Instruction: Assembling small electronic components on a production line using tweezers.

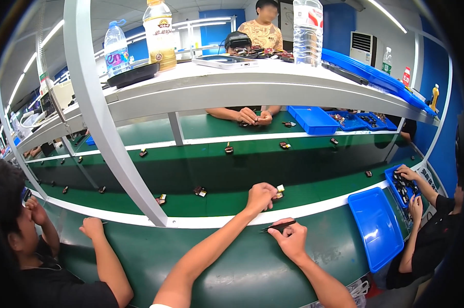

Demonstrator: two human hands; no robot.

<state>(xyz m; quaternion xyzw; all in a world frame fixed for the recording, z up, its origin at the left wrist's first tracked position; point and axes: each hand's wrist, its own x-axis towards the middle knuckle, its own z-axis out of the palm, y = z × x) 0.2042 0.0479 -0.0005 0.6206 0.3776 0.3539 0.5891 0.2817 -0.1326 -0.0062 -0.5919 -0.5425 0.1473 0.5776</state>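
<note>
Biggest thing here is the long green conveyor belt [324, 191] running side to side, with a white metal shelf [273, 92] standing over it and a green worktable [227, 267] along its near edge. A co-worker in black [47, 280] sits at the table's left end, and another one [432, 241] is at the right end, both hands at a smaller blue tray [389, 179] full of dark parts. The big blue tray [377, 231] sits by the table's right end, bare inside. Up on the shelf there's a clear bottle [308, 38] right of the middle and an amber one [162, 38] toward the left end. As for the hands: the right hand [292, 240] is over the table near its far edge, thumb and fingers closed around black tweezers [282, 226], tips pointing left. The left hand [263, 196] reaches across the white rail [314, 209], fingers bunched in close, and honestly I can't tell if it's pinching or just touching. Right at its fingertips, by the belt's near edge, is a tiny brown module with a white tab [279, 195]. Similar little modules [199, 191] dot the belt along both long edges.
</note>
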